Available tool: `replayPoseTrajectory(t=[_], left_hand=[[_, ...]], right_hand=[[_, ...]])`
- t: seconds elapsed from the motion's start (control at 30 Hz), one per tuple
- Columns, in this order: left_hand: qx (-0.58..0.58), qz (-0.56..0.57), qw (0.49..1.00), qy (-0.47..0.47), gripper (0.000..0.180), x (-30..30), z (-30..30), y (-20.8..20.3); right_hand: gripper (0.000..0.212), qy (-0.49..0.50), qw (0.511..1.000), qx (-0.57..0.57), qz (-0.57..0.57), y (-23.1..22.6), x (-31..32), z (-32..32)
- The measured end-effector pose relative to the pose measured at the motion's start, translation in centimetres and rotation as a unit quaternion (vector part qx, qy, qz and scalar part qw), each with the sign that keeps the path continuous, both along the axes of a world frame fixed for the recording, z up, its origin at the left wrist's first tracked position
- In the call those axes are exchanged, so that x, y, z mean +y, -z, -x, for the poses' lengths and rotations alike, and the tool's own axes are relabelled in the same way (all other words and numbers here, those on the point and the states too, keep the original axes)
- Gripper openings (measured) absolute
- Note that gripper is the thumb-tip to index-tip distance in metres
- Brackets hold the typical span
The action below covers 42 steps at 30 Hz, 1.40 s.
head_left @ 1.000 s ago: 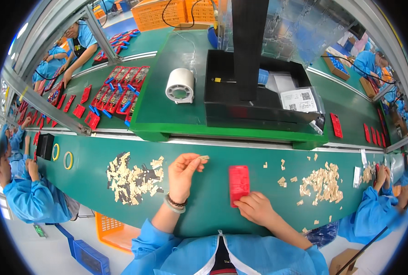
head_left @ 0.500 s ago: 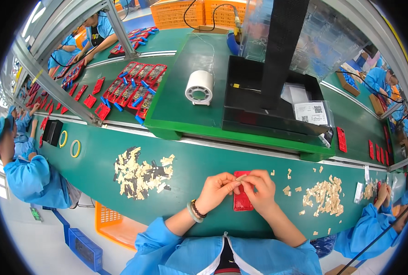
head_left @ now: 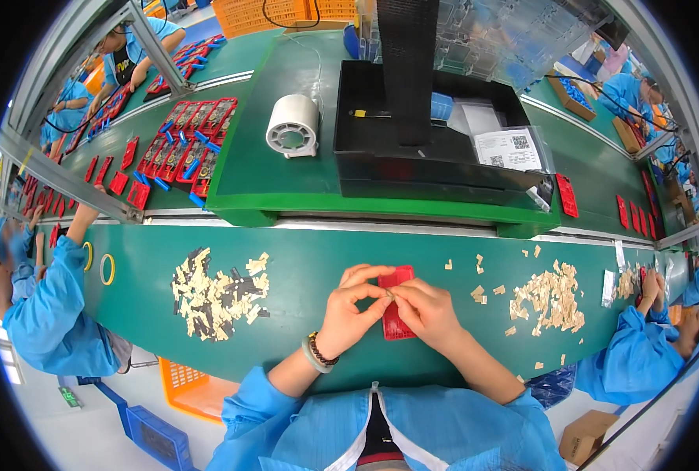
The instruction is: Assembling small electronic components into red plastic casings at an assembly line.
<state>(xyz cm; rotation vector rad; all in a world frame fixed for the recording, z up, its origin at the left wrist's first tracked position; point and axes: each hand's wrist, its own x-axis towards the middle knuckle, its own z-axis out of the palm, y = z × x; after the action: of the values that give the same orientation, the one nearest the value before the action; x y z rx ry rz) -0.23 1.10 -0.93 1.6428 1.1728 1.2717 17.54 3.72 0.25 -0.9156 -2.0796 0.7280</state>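
Since the picture of one second ago, our left hand (head_left: 351,312) has travelled from beside the mixed pile to the middle of the table (head_left: 310,255), and our right hand (head_left: 429,315) has left the near end of the red tray to meet it. At our left, a co-worker's blue sleeve (head_left: 47,286) now stretches forward, the arm reaching toward the conveyor.

We hold both hands close together, thumb and forefinger of each pinching one small piece (head_left: 390,297) between the tips. Fingers hide most of it, so we cannot tell its outline. On the left hand, the other fingers are loosely curled, the upper ones reaching over the tray's edge.

Directly beneath our fingertips, the red tray (head_left: 398,327) lies flat on the green surface, its far and near ends showing while our hands cover part of its middle.

To our left we have the pile of pale and dark pieces (head_left: 212,304); to our right, well apart from the tray, a heap of pale pieces (head_left: 552,298) with a few strays around it. Beyond the table, a white fan (head_left: 293,125) stands beside a black bin (head_left: 443,187) on the raised green platform (head_left: 310,210).
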Motion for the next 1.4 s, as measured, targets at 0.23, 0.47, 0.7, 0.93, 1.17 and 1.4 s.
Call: replayPoseTrajectory(t=[0.23, 0.47, 0.7, 0.93, 1.17, 1.4], left_hand=[[-0.061, 0.14, 0.986, 0.06, 0.009, 0.1, 0.5, 0.9], [-0.092, -0.041, 0.986, 0.129, 0.013, 0.0, 1.4, -0.7], [0.15, -0.204, 0.967, 0.015, 0.016, 0.5, 0.5, 0.3], [0.233, -0.345, 0.908, -0.041, 0.017, 0.3, 0.5, 0.3], [0.204, -0.31, 0.928, -0.036, 0.021, -0.1, 0.1, 1.0], [0.193, -0.291, 0.936, -0.048, 0.019, -0.1, -0.5, 1.1]], right_hand=[[0.01, 0.005, 0.99, -0.103, -0.1, 0.3, -0.1, -0.2], [0.008, 0.175, 0.964, -0.003, 0.199, 2.8, -0.2, -4.4], [0.022, 0.142, 0.985, -0.036, 0.091, -1.1, 0.4, -4.1], [0.024, -0.113, 0.987, -0.052, 0.099, -2.0, 1.9, -1.3], [0.021, -0.089, 0.993, -0.072, -0.007, -1.3, 1.2, -1.1], [0.019, -0.094, 0.992, -0.076, -0.048, -1.1, 1.0, -1.6]])
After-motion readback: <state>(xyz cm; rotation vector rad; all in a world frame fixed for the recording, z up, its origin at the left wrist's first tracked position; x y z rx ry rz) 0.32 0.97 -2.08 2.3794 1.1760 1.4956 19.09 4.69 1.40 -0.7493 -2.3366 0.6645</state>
